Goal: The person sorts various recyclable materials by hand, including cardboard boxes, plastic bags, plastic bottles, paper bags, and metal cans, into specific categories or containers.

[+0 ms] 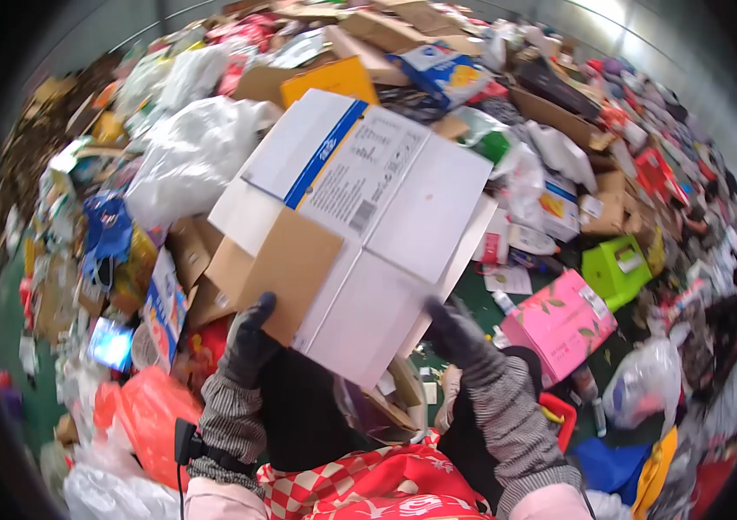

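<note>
A flattened white cardboard box with a blue stripe, printed text and a barcode is held up in front of me, tilted. My left hand, in a dark glove, grips its lower left side by a brown flap. At its lower right edge, my right hand, gloved too, is closed on the cardboard; the fingertips are partly hidden and blurred. Below the box, between my legs, stands an open container with scraps of cardboard in it.
Mixed waste is heaped all around. A pink box and a green box lie at right. White plastic bags and a red plastic bag lie at left. Green floor shows in patches. A grey wall stands behind the heap.
</note>
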A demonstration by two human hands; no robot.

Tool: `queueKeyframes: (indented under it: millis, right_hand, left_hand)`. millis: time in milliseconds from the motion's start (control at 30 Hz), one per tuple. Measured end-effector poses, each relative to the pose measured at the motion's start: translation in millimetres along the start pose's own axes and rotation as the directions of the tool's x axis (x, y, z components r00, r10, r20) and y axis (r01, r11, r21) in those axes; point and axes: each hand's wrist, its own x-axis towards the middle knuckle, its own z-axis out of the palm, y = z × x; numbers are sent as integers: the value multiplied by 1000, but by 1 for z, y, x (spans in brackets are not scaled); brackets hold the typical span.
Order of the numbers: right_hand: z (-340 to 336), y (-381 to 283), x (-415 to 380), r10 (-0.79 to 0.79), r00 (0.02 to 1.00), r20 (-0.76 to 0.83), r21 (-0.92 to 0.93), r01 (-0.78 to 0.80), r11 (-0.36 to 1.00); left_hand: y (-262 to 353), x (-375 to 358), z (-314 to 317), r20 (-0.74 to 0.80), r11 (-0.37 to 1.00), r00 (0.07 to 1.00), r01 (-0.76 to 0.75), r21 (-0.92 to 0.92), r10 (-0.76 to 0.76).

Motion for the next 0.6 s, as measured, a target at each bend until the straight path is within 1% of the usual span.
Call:
queueKeyframes:
  millis: [33,67,100,133,167,200,233,267,300,333,367,433,467,533,567,600]
  right_hand:
    - [8,-3,-5,31,998,-48,14,-30,999]
    - [4,-3,-11,186,980,-69,325,-154,933]
    - [-26,30,-8,213,956,-202,479,-93,873]
    - [-24,19,-21,167,960,-225,396,-67,916]
    - [-31,25,-23,179,944,-278,374,-66,925]
    - [-23,10,-33,180,928,-325,387,-43,921]
    - [-23,-3,-44,99,924,-370,310,22,950]
    - [-32,5,-45,-58,901,-430,269,190,944]
    - [-30,-8,-56,-139,783,-606,53,214,975]
    - [-41,-23,-80,-172,845,-507,-117,130,985]
    - [-58,-13,-86,-226,723,-653,-110,205,973]
    - [-73,-59,-156,-205,789,-580,0,251,968]
    - [-88,-76,-190,-226,776,-589,60,321,945]
    - [-106,-124,-273,-371,628,-684,-56,462,885]
    - [-96,-161,-327,-375,454,-808,-108,513,851]
    - [-119,-185,-377,-458,219,-862,-265,575,774]
  left_hand:
    - [-6,-3,1,68,997,996,53,50,-57]
    - [-10,-10,4,-71,991,994,88,104,-81]
    - [-14,-16,14,-185,977,976,141,160,-111]
    - [-19,-15,-7,-223,951,968,171,257,-114]
    - [-24,-13,-27,-260,914,958,206,348,-117]
    - [-27,-26,84,-238,893,937,322,315,-254]
    - [-37,-23,114,-173,829,936,351,435,-305]
    - [-51,-12,126,-87,763,929,346,547,-359]
    - [-66,-2,140,-14,705,914,322,632,-404]
    - [-82,6,156,51,659,892,292,694,-449]
    - [-97,9,174,106,621,860,270,736,-499]
    - [-121,10,200,183,560,801,216,800,-571]
    - [-130,11,212,210,545,780,192,816,-589]
    - [-146,14,229,252,523,742,153,838,-621]
    - [-151,14,236,265,512,726,139,847,-635]
    - [-154,15,241,275,508,714,130,851,-644]
